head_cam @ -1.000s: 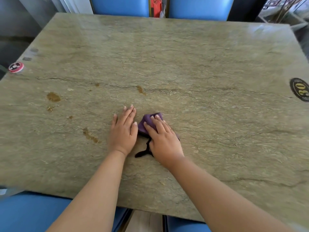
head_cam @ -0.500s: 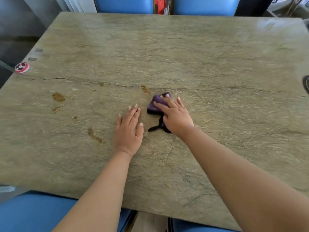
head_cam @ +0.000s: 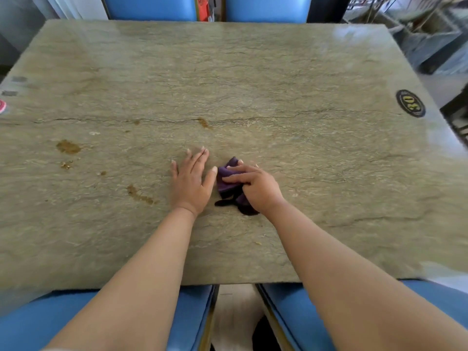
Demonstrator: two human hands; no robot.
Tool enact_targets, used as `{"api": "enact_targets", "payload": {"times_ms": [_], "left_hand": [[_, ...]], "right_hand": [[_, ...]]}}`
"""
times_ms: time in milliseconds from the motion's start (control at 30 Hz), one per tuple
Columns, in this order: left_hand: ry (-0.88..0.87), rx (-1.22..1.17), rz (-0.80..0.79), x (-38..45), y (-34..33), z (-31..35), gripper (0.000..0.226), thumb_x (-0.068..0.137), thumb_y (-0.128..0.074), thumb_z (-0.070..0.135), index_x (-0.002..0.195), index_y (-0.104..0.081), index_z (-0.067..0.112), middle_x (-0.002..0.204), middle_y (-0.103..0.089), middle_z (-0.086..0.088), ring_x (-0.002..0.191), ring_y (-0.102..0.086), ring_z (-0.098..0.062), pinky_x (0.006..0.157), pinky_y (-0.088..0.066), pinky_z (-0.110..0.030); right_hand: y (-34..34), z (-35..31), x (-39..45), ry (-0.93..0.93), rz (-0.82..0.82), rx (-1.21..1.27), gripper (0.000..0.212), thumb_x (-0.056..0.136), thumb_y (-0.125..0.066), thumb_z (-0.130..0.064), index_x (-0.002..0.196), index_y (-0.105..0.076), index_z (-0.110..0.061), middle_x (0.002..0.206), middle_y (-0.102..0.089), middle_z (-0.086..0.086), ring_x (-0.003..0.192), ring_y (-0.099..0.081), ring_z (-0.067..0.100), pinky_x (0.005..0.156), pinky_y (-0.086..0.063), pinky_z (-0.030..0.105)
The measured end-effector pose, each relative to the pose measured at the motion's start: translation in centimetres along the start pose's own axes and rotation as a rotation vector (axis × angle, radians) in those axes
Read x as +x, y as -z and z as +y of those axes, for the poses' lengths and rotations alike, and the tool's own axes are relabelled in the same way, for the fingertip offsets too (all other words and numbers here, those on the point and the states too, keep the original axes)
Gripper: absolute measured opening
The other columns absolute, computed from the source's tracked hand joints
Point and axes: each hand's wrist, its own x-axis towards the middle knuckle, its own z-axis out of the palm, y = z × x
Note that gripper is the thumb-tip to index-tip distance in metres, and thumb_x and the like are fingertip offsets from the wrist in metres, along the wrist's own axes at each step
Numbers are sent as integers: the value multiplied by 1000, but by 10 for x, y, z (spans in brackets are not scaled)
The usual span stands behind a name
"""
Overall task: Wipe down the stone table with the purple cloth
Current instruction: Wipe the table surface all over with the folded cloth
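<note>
Surroundings: 4 blue padded seats, 2 at the far edge (head_cam: pixel 152 7) and 2 at the near edge (head_cam: pixel 190 312), flank the stone table (head_cam: pixel 278 72). A black oval badge (head_cam: pixel 410 103) reading 30 lies flat near the right edge; a red-and-white disc (head_cam: pixel 2 106) sits at the far left edge, cut off by the frame. Brown stains (head_cam: pixel 67 146) and smaller spots mark the left half; another brown smear (head_cam: pixel 140 195) lies just left of the left hand.

Surface: greenish-grey stone, rectangular, veined, with 1 long dark crack running left to right across the middle; glossy glare at the far right.

Purple cloth (head_cam: pixel 225 181): small, bunched, dark purple with a black trailing edge toward the near side, lying mid-table, slightly near of centre.

Right hand (head_cam: pixel 255 186): fingers curled down, clamped on the cloth.

Left hand (head_cam: pixel 191 184): flat on the stone, fingers spread, thumb tip touching or just beside the cloth
</note>
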Motion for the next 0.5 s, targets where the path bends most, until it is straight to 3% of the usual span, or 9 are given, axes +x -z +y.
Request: {"api": "enact_targets", "payload": {"times_ms": [100,233,333,400,467,500], "left_hand": [[-14,-134,-149,-5,11,-3,56,101,-27,45,152,-23,23,160,-19,5,149,0,-15,118,9,-40],[-45,-209,-296,-17,30,-9,62,100,-36,46,153,-18,20,162,-10,5,149,4,-13,117,12,-38],[-43,-110,-414,-24,38,-9,74,97,-40,50,155,-5,19,162,5,4,148,11,-14,116,14,-38],[-76,30,-526,-24,39,-9,84,95,-39,57,154,7,19,159,20,4,146,22,-15,117,15,-42],[-115,143,-609,-23,36,-11,92,92,-36,64,151,18,19,154,34,4,142,31,-17,117,17,-44],[-127,182,-637,-23,35,-12,95,91,-34,67,149,23,18,152,38,3,140,35,-19,116,18,-45]], "right_hand": [[-9,-17,-31,-151,1,212,56,76,-39,17,93,-78,-18,124,-63,-13,130,-40,-2,107,-19,10],[-16,-37,-72,-314,-86,253,54,77,-40,19,90,-79,-17,127,-59,-13,121,-43,-2,95,-33,9],[-22,-49,-102,-387,-229,250,55,70,-41,25,90,-78,-11,122,-66,-4,123,-49,4,102,-33,14],[-20,-55,-119,-465,-353,154,65,65,-34,23,84,-79,-19,111,-71,-5,116,-57,11,103,-40,21],[-10,-60,-128,-543,-305,151,66,65,-33,18,76,-79,-28,100,-73,-9,99,-64,16,88,-54,29],[-3,-62,-127,-577,-167,216,63,68,-35,17,75,-78,-29,97,-73,-9,91,-65,17,77,-56,28]]}}
